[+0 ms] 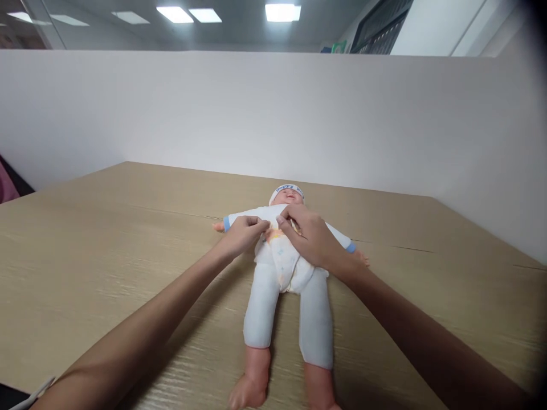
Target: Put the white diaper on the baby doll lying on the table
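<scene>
A baby doll (267, 302) in white clothes with blue cuffs and a lettered headband lies on its back, head away from me, arms spread. Around its hips is a white diaper (284, 262) with an orange and yellow waist strip. At the left side of the waist, my left hand (247, 232) pinches the diaper's upper edge between thumb and fingers. My right hand (310, 233) is bent over the right side of the waist, fingers curled in at the diaper's top. What its fingertips hold is hidden.
The doll lies on a wide wooden table (106, 245) with thin seams across it. A pale partition (256, 114) stands behind the table. At the far left edge is something pink and black (7, 182).
</scene>
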A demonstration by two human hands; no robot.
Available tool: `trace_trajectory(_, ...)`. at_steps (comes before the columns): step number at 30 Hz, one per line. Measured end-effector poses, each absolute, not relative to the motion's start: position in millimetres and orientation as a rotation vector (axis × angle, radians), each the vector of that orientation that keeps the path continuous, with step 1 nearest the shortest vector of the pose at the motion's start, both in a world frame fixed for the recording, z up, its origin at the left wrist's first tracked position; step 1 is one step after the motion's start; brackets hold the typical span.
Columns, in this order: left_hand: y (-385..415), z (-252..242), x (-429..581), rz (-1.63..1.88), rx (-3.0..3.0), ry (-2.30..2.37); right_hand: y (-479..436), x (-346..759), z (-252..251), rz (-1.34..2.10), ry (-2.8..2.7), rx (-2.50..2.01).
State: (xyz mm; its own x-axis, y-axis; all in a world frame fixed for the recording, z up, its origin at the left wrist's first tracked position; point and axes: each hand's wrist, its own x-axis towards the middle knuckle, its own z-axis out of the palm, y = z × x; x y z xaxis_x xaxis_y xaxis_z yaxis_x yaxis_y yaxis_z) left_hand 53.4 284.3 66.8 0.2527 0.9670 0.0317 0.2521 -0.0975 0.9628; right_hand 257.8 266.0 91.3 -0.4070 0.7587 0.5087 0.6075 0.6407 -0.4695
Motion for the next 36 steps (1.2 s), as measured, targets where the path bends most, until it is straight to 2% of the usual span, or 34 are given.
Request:
trace_trajectory(5, 280.1, 49.8, 74.4, 1.034, 1.62, 1.025, 265.1, 257.9, 77.9, 0.525, -2.081, -1.126)
trace_trajectory(11, 273.5, 20.3, 66.7, 1.304, 1.961, 0.792, 264.2, 252.5, 73.8, 0.499, -2.047, -1.158)
trace_trajectory(18, 279.1, -1.8, 62.1, 1.339, 1.841, 0.786, 270.4, 262.3, 72.2, 0.523, -2.103, -1.206)
trace_trajectory(31, 275.1, 14.5, 55.0, 1.165, 1.929, 0.923, 269.2, 264.4, 67.5, 0.338, -1.959, -1.193)
trace_trajectory(36, 232.9, 41.4, 44.6, 1.313, 2.078, 1.015, 210.8, 268.0, 78.9, 0.149, -1.937, -1.054)
